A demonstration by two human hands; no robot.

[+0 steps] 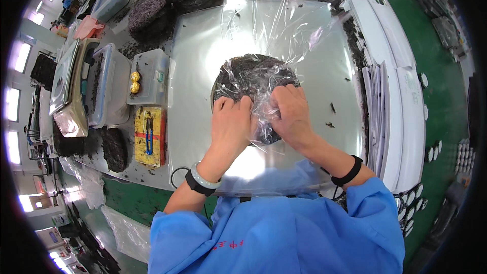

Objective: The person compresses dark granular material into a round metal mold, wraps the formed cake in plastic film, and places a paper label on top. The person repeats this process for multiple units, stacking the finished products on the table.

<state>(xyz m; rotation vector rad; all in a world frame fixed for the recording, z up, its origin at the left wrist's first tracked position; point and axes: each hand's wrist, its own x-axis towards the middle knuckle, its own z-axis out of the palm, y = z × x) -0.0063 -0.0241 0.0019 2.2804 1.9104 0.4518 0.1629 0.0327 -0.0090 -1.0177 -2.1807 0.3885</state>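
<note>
A round dark cake of pressed leaf-like material [243, 70] lies before me, with clear plastic film [262, 101] crumpled over it. The film also spreads out beyond the cake's far side. My left hand [233, 118], fingers curled, grips the film at the cake's near left. At the near right, my right hand [292, 112] pinches the bunched film with bent fingers. The two hands are close together, with gathered film between them. Beneath the cake is a smooth translucent sheet [198, 121] on a metal table. Part of the cake's near edge is hidden by my hands.
To the left are a yellow box [142, 148] with blue-handled snips [149, 140], a lidded plastic case [152, 64] carrying two gold-wrapped pieces, a plastic tub [118, 87] and a scale [68, 83]. Stacked dark cakes [152, 15] stand at the back left. White paper stacks [403, 121] line the right.
</note>
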